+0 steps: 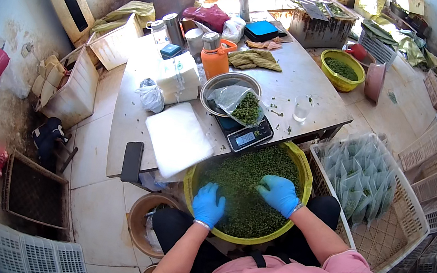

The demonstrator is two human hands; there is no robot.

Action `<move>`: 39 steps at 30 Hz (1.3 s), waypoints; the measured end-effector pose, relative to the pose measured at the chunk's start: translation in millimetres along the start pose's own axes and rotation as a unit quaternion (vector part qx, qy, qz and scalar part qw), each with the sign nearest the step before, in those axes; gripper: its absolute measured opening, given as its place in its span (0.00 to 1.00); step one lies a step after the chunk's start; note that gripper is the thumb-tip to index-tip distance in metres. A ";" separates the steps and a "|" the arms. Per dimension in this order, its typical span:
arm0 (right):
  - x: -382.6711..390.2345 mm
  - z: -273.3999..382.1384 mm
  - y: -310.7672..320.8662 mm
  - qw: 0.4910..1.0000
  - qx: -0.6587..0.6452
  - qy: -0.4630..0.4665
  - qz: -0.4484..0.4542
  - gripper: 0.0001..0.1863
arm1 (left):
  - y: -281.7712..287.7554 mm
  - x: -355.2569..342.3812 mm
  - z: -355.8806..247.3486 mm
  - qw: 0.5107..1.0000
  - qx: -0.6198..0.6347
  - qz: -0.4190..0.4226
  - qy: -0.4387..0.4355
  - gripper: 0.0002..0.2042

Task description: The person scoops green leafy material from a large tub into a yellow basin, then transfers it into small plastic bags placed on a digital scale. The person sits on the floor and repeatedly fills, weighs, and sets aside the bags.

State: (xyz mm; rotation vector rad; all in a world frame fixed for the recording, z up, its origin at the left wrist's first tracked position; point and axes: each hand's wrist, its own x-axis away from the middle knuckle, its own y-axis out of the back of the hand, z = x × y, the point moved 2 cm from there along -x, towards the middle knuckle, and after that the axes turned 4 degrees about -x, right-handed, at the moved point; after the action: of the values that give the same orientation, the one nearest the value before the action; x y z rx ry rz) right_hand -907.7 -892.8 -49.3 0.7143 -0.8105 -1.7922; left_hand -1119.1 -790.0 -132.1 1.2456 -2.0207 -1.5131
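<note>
Between my knees stands a yellow tub (306, 178) filled with small green plant pieces (245, 185). My left hand (209, 205), in a blue glove, lies over the tub's left side, its fingers stretched out and the thumb apart. My right hand (279, 196), also gloved in blue, is over the right part of the heap, fingers curled together around a few of the green pieces. On the table edge ahead, a digital scale (251, 135) carries a metal bowl (209, 89). In the bowl rests a clear plastic bag (228, 97), partly filled with the same green pieces.
Right of the tub, a white crate (400, 233) holds several filled clear bags (355, 172). The table (293, 79) bears a stack of white plastic sheets (178, 138), an orange bottle (214, 61) and a black phone (132, 161). A brown bucket (138, 222) stands by my left leg.
</note>
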 end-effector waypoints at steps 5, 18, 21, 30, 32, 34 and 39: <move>-6.6 7.9 9.1 0.997 -0.054 0.004 -0.047 0.11 | -3.0 2.2 1.9 1.000 -0.005 -0.004 0.001 0.23; -94.2 2.5 26.3 0.963 -0.202 -0.086 -0.153 0.24 | -0.7 -1.3 -1.8 1.000 0.001 -0.016 -0.009 0.22; -115.9 17.1 42.8 0.917 -0.358 -0.118 -0.133 0.12 | -0.8 -0.4 0.3 1.000 0.002 -0.014 -0.007 0.22; -40.8 21.1 34.8 0.967 -0.236 0.041 -0.092 0.08 | 0.5 -1.6 -0.5 1.000 0.008 -0.007 0.000 0.22; -27.5 -3.7 19.8 0.993 -0.100 0.052 -0.019 0.11 | 0.4 -2.1 -4.1 1.000 0.011 -0.002 -0.005 0.22; -23.4 -12.1 23.3 0.999 -0.037 -0.021 0.020 0.14 | 2.3 -1.2 -3.6 1.000 0.014 -0.003 -0.008 0.22; -69.3 -58.7 66.1 0.955 -0.167 -0.127 -0.210 0.25 | -1.4 0.5 1.2 1.000 -0.001 -0.004 -0.008 0.22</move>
State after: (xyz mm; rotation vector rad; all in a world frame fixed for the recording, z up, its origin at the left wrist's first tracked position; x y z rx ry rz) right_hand -803.9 -857.5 -25.1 0.4570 -0.5172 -2.3711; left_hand -1119.6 -789.7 -133.9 1.2467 -2.0245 -1.5331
